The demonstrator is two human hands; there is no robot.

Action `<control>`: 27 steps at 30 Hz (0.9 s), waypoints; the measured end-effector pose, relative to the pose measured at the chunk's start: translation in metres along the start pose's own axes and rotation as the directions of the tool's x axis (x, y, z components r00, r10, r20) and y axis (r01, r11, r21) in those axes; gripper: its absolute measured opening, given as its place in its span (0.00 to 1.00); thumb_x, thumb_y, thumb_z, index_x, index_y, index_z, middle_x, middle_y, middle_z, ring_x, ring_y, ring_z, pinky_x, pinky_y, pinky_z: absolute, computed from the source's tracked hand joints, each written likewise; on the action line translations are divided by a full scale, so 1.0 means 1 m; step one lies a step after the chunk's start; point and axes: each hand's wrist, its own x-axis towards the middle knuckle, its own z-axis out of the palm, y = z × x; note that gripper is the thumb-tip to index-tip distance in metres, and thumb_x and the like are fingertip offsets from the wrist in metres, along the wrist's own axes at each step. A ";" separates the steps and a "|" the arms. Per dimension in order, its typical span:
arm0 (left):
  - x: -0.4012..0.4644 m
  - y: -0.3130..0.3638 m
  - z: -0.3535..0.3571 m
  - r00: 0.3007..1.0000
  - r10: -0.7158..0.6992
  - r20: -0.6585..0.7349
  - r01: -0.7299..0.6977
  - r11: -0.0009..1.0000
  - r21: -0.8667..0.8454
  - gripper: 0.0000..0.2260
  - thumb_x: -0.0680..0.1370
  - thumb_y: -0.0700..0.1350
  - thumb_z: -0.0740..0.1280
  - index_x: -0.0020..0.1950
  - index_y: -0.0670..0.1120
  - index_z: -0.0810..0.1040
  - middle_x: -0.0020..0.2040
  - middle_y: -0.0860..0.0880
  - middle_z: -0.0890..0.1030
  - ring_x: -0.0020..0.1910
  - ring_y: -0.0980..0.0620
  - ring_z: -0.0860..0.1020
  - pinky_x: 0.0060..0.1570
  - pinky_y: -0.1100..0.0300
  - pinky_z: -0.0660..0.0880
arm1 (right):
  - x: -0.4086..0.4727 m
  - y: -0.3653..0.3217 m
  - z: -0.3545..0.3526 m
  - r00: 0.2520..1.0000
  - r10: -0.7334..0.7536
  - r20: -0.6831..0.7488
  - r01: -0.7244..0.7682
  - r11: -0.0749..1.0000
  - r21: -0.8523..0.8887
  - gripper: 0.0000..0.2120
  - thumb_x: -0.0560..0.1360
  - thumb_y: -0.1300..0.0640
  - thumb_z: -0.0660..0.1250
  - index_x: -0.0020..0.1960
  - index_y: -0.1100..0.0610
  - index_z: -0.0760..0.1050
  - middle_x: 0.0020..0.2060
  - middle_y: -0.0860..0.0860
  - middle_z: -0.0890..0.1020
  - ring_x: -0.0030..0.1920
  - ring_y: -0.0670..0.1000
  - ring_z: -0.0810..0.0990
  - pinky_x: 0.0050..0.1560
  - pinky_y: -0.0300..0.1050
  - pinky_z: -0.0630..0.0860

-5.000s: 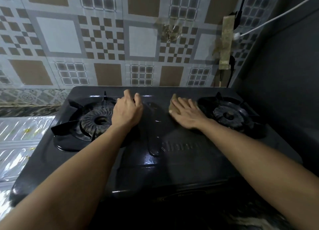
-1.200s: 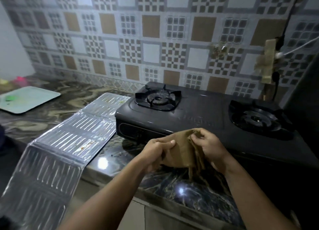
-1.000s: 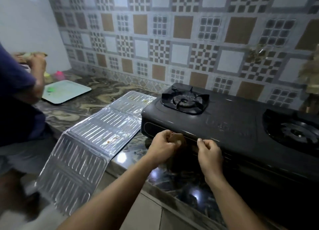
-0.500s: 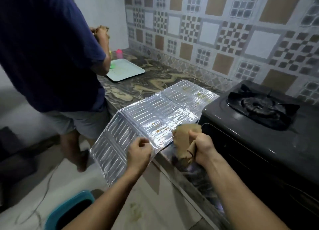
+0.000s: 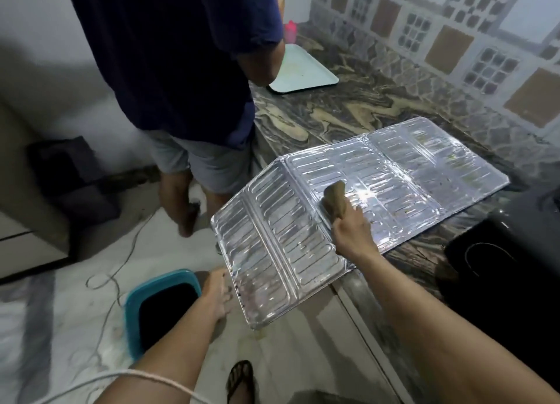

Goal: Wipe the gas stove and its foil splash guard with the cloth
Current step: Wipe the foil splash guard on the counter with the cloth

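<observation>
The silver foil splash guard [image 5: 394,173] lies unfolded on the marble counter, and its near panels hang over the counter's edge. My right hand [image 5: 353,232] presses a brown cloth [image 5: 335,199] onto the guard's middle panel. At the overhanging left edge, my left hand [image 5: 216,294] holds the foil from underneath, fingers partly hidden by the panel. Only a front corner of the black gas stove [image 5: 509,252] shows at the right edge.
Another person [image 5: 181,55] in a dark blue shirt stands close at the counter to the left. A pale tray [image 5: 303,70] lies further along the counter. On the floor below sit a teal bin [image 5: 157,309] and a loose cord [image 5: 121,267].
I have turned left from the stove to the foil guard. My right hand moved the cloth onto the middle panel, and my left hand dropped to the overhanging edge.
</observation>
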 end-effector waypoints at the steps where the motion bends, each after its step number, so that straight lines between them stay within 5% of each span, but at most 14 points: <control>1: 0.005 0.000 -0.005 1.000 -0.015 0.026 0.016 0.999 -0.040 0.12 0.80 0.49 0.58 0.48 0.41 0.71 0.42 0.44 0.72 0.45 0.44 0.72 0.49 0.52 0.69 | -0.001 -0.001 0.014 0.998 -0.053 0.027 0.056 0.991 -0.124 0.26 0.74 0.60 0.57 0.71 0.51 0.59 0.68 0.57 0.66 0.67 0.63 0.65 0.68 0.63 0.62; 6: 0.024 0.007 -0.030 1.000 0.009 0.001 -0.009 0.991 -0.132 0.14 0.83 0.47 0.58 0.40 0.42 0.73 0.38 0.44 0.74 0.35 0.48 0.72 0.36 0.55 0.69 | -0.012 -0.001 0.068 0.969 -0.234 0.084 0.244 0.832 -0.499 0.33 0.74 0.58 0.54 0.77 0.56 0.50 0.78 0.57 0.51 0.76 0.63 0.45 0.72 0.68 0.41; 11: 0.034 0.023 -0.050 0.997 0.037 0.075 -0.020 0.976 -0.217 0.14 0.84 0.41 0.54 0.44 0.41 0.75 0.29 0.46 0.79 0.29 0.49 0.78 0.33 0.55 0.76 | -0.018 -0.003 0.094 0.911 -0.384 0.147 0.393 0.709 -0.585 0.34 0.68 0.57 0.48 0.75 0.60 0.60 0.75 0.61 0.61 0.75 0.66 0.52 0.70 0.70 0.42; 13: 0.031 0.029 -0.051 0.987 0.063 0.146 -0.024 0.968 -0.251 0.13 0.83 0.43 0.54 0.56 0.38 0.75 0.39 0.41 0.80 0.37 0.44 0.82 0.41 0.51 0.80 | -0.022 -0.005 0.107 0.891 -0.418 0.176 0.437 0.688 -0.580 0.32 0.70 0.56 0.49 0.74 0.60 0.62 0.74 0.61 0.62 0.75 0.66 0.53 0.70 0.70 0.43; 16: 0.035 0.032 -0.049 0.979 0.056 0.197 0.000 0.961 -0.277 0.18 0.83 0.49 0.55 0.62 0.38 0.75 0.50 0.39 0.82 0.49 0.41 0.81 0.56 0.44 0.75 | -0.034 -0.017 0.122 0.873 -0.411 0.261 0.487 0.724 -0.489 0.31 0.72 0.55 0.47 0.75 0.60 0.59 0.75 0.59 0.61 0.76 0.65 0.52 0.71 0.67 0.39; 18: 0.041 0.031 -0.046 0.970 0.054 0.236 0.015 0.960 -0.280 0.20 0.83 0.49 0.55 0.50 0.38 0.82 0.41 0.40 0.85 0.40 0.44 0.84 0.47 0.48 0.79 | -0.043 -0.030 0.134 0.848 -0.389 0.361 0.516 0.762 -0.390 0.30 0.75 0.56 0.46 0.77 0.56 0.54 0.77 0.55 0.57 0.77 0.62 0.48 0.73 0.64 0.36; 20: 0.043 0.032 -0.043 0.961 0.058 0.271 0.026 0.955 -0.295 0.21 0.82 0.49 0.55 0.42 0.41 0.84 0.35 0.42 0.85 0.34 0.46 0.84 0.40 0.51 0.81 | -0.048 -0.037 0.147 0.824 -0.428 0.372 0.526 0.822 -0.219 0.25 0.79 0.56 0.49 0.75 0.48 0.59 0.74 0.50 0.65 0.75 0.57 0.58 0.74 0.62 0.49; 23: 0.046 0.036 -0.045 0.957 0.065 0.283 0.029 0.949 -0.313 0.16 0.80 0.51 0.59 0.47 0.42 0.81 0.37 0.43 0.85 0.35 0.44 0.84 0.44 0.51 0.79 | -0.045 -0.054 0.130 0.877 -0.390 0.280 0.375 0.921 0.108 0.14 0.82 0.50 0.51 0.63 0.41 0.69 0.54 0.47 0.81 0.54 0.52 0.80 0.54 0.53 0.75; 27: 0.046 0.049 -0.049 0.909 0.123 0.398 0.042 0.923 -0.382 0.26 0.79 0.61 0.56 0.60 0.42 0.81 0.56 0.38 0.83 0.54 0.38 0.81 0.56 0.45 0.76 | -0.011 -0.084 0.071 0.966 -0.253 0.056 0.228 0.934 0.276 0.12 0.82 0.55 0.56 0.62 0.49 0.73 0.40 0.49 0.80 0.38 0.51 0.80 0.35 0.45 0.78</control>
